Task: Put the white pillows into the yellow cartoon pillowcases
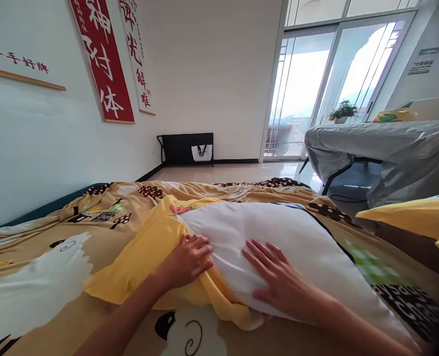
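Note:
A white pillow (278, 237) lies on a bed, partly inside a yellow pillowcase (145, 262) that covers its left end. My left hand (189, 259) is curled at the pillowcase's open edge, fingers closed on the yellow cloth where it meets the pillow. Flat on the white pillow rests my right hand (278, 282), fingers stretched out and apart, pressing down on it.
The bed carries a tan bedsheet (93, 217) with sheep and mushroom prints. At the right edge lies another yellow pillow (415, 215). A table under a grey cover (382, 143) stands beyond the bed, near glass doors. Red banners hang on the left wall.

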### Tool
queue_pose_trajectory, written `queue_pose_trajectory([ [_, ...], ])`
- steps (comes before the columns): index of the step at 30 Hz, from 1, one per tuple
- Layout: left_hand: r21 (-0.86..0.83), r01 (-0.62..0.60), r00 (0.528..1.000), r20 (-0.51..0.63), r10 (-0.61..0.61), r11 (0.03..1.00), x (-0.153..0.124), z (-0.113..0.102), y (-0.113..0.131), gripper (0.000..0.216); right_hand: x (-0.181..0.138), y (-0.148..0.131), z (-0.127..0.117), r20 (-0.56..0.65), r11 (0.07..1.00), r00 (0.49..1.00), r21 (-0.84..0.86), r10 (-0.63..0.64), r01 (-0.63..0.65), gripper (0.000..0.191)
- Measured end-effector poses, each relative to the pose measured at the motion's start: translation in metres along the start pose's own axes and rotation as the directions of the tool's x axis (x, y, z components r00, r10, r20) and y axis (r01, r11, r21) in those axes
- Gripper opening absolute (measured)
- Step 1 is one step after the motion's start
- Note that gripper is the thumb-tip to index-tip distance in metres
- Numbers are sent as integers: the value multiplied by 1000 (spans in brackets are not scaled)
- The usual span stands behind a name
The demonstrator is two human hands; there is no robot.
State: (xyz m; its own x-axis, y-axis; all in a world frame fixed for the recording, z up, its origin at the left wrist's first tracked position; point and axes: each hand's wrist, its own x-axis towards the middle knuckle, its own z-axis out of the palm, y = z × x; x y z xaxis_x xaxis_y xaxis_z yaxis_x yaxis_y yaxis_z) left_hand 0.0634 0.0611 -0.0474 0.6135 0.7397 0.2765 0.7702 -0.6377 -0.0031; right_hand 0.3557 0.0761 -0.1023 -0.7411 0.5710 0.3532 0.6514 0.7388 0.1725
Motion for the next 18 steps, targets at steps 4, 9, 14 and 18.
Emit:
queue_pose_trajectory([
  [4, 134, -12, 1000, 25, 9, 991, 6, -6, 10, 33, -38, -29, 16, -138, 971, 989, -223, 49, -80, 75],
  [9, 206, -11, 992, 124, -15, 978, 24, 7, 52, 42, -7, -20, 21, -62, 962, 991, -241, 118, -129, 59],
  [14, 102, -20, 999, -33, 24, 995, 45, -9, 80, 26, 59, 1, -46, -31, 998, 997, -7, 66, -66, 29],
  [18, -50, 27, 977, -208, -37, 998, 62, -44, 77, 24, 91, 1, -81, -108, 975, 993, 222, 36, -11, 9],
])
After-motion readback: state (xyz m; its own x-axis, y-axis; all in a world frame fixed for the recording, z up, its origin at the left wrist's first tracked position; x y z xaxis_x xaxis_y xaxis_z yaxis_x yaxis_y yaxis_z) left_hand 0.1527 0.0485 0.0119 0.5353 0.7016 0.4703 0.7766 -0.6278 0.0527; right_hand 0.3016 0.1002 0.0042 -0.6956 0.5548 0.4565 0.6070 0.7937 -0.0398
